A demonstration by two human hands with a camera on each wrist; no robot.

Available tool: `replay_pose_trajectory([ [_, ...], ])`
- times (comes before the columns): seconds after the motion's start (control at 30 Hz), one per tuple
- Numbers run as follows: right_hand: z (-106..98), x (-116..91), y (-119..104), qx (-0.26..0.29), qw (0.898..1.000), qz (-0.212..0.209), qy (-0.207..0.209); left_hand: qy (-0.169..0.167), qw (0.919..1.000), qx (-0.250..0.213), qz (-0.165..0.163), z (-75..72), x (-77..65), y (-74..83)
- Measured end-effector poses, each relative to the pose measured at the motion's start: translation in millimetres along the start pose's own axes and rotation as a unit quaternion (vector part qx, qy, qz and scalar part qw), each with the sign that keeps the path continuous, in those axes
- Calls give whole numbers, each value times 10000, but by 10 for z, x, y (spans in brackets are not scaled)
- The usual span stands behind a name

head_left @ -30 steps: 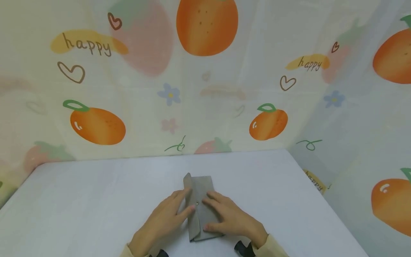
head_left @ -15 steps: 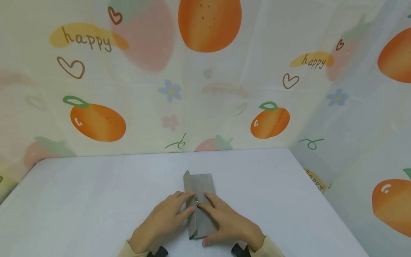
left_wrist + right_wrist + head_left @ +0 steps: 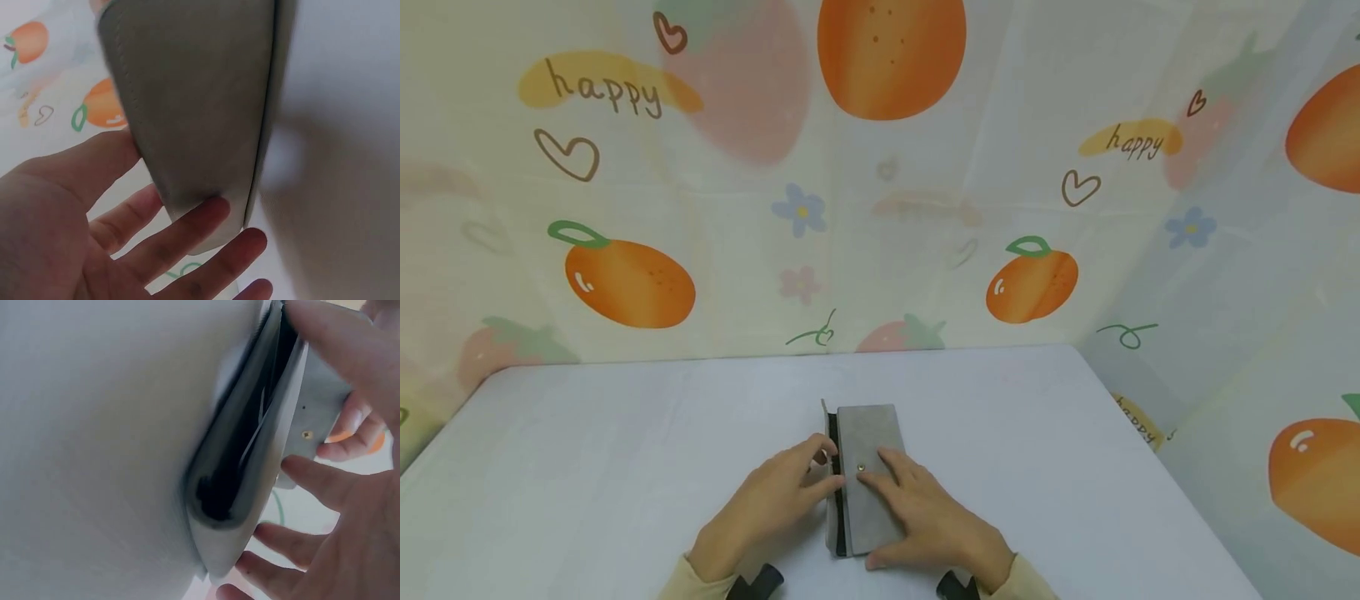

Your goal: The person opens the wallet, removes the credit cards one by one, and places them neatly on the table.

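A long, flat grey case [image 3: 874, 429] with a snap stud [image 3: 861, 467] lies lengthwise before me on the table. Its narrow flap [image 3: 194, 106] stands raised along the left side, baring a black strip inside. My left hand [image 3: 767, 496] pinches this flap, thumb at its edge and a fingertip on its outer face. Spread over the case's right part, my right hand [image 3: 936, 517] rests its straight fingers on the top, with the thumb by the near end. In the right wrist view, the case's near end gapes and shows a dark lining [image 3: 219, 494].
The white tabletop [image 3: 625, 450] extends all round the case. Behind and to the right hangs a cloth [image 3: 730, 242] printed with oranges, hearts and the word happy. Each wrist carries a black strap-on device [image 3: 760, 583].
The flap, earlier folded over the case's top, has come up off the stud and swung left with my left hand. My right hand has shifted slightly left and nearer, its index finger close to the stud.
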State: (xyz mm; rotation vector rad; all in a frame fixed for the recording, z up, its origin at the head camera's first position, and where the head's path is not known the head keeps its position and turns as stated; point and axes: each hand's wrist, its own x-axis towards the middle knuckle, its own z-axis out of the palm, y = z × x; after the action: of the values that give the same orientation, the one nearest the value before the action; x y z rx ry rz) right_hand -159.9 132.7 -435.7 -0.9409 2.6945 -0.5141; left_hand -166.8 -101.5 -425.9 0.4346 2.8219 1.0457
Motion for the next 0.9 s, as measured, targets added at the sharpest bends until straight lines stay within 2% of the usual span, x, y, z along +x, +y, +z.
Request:
replay_pose_trajectory([
  [0.17,17,17,-4,-321,9994,-101,125,-240,9994,-210,-132,-79,-18,-22],
  [0.43,-13,16,4,-608,9973,-254,330,-484,9985,-259,-67,-141,-35,-73],
  [0.77,-112,-3,15,-542,9958,-611,402,-582,9976,-322,177,-172,-37,-166],
  [0.9,-163,-25,22,-336,9965,-667,378,-608,9974,-354,164,-176,-34,-172],
])
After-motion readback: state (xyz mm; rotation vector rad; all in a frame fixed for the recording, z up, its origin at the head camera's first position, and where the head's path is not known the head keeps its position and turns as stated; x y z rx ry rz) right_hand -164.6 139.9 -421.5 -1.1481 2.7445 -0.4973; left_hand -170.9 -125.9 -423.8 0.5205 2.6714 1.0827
